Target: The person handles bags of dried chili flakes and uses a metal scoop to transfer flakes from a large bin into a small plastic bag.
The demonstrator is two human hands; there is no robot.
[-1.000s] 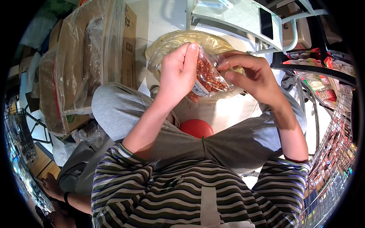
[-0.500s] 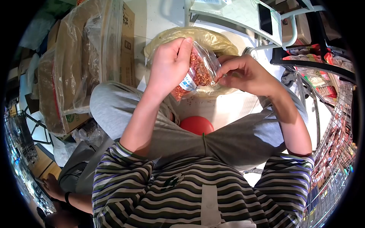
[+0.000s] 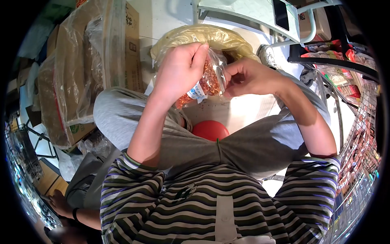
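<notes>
One clear bag of red flakes is held up by two hands. It is over the near edge of one big yellow bag, which is set on the floor. The top of the clear bag is pinched tight by the left hand, with thumb and fingers clamped on it. The other side of the bag is touched by the bent fingers of the right hand; whether it is pinched there cannot be told. One white and blue label is stuck low on the bag, which is tilted.

One red round thing is seen between two legs in grey pants. One black phone is laid by the right edge of one white tabletop. One brown box is seen to the left. At the lower left, one hand of another person is seen, with one dark band worn on the wrist.
</notes>
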